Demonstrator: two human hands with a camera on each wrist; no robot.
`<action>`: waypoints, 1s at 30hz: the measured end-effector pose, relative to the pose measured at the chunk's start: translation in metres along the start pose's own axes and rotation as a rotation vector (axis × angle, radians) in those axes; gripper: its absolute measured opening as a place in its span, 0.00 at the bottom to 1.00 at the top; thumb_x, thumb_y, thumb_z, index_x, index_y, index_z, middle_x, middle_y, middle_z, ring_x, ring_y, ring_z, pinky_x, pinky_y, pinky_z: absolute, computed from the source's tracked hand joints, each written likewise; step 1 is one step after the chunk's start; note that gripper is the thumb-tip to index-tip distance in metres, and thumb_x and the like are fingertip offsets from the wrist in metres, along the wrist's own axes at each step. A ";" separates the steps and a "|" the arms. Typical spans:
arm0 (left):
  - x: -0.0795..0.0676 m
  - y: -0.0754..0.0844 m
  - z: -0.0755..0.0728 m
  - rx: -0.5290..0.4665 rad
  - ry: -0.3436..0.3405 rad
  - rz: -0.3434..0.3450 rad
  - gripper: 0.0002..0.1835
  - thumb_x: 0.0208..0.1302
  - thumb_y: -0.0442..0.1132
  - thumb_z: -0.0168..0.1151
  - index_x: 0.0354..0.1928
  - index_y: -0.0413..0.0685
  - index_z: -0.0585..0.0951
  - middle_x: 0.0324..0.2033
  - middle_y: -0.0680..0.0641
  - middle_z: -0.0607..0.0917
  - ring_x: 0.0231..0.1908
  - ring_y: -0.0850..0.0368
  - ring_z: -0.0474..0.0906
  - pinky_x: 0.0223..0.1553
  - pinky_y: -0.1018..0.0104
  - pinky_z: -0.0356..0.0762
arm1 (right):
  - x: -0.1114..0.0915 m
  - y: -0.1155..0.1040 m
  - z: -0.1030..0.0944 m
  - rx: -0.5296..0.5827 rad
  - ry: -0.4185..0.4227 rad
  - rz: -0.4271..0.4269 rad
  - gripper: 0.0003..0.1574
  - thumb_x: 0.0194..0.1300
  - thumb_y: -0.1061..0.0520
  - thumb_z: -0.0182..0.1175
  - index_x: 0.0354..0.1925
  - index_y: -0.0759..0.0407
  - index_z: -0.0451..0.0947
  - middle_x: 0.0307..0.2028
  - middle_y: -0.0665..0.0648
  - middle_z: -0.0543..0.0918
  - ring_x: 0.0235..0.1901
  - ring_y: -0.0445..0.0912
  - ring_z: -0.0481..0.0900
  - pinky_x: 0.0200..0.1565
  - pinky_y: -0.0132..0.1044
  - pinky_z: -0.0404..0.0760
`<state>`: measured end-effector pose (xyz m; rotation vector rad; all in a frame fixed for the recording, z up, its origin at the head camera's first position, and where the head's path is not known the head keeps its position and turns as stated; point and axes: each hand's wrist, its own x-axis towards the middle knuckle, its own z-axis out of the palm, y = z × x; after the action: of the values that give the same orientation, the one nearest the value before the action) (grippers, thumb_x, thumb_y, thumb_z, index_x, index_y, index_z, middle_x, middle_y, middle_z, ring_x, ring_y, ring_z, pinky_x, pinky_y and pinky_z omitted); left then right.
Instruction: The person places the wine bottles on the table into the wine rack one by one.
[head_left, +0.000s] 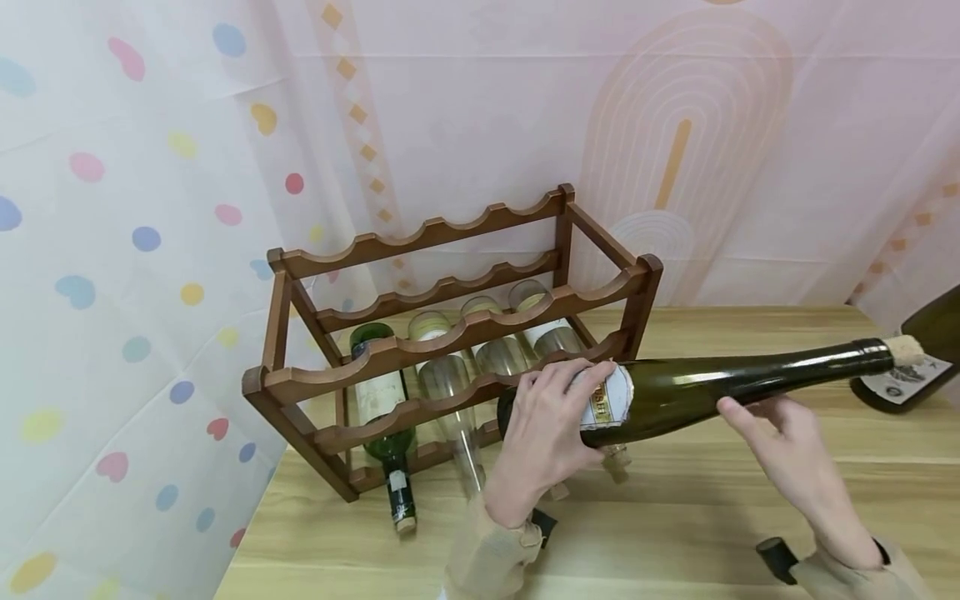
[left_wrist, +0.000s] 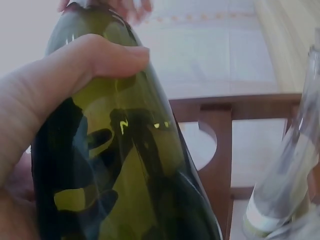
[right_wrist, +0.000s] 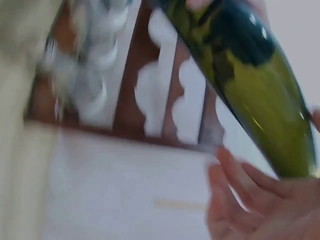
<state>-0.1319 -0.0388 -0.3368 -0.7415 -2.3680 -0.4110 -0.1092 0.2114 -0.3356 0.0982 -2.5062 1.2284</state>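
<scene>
A dark green wine bottle [head_left: 675, 387] with a cork and a torn white label lies nearly level before the rack, its neck to the right. My left hand [head_left: 551, 417] grips its body near the base; the thumb crosses the glass in the left wrist view. Under the shoulder is my right hand [head_left: 787, 446], thumb tip at the near side, fingers partly hidden behind the glass. In the right wrist view those fingers [right_wrist: 250, 195] look extended and loose beside the bottle [right_wrist: 260, 85]. The wooden wine rack [head_left: 450, 337] stands behind.
On the rack's lower level lie a green bottle [head_left: 380, 400] and several clear bottles [head_left: 447, 379], necks toward me. Another dark bottle [head_left: 907, 379] is at the table's right edge. A patterned curtain [head_left: 480, 108] hangs behind the wooden table [head_left: 675, 517].
</scene>
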 end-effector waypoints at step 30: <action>0.001 -0.012 0.003 0.208 0.023 0.138 0.50 0.18 0.48 0.84 0.56 0.65 0.73 0.50 0.54 0.81 0.50 0.56 0.78 0.52 0.62 0.77 | 0.022 0.021 -0.016 -0.717 0.194 -0.963 0.45 0.74 0.35 0.28 0.50 0.68 0.77 0.34 0.65 0.82 0.34 0.59 0.76 0.39 0.50 0.75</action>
<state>-0.1411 -0.0467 -0.3404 -0.7914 -2.2781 -0.1115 -0.1295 0.2385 -0.3348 0.8238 -2.0942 -0.0432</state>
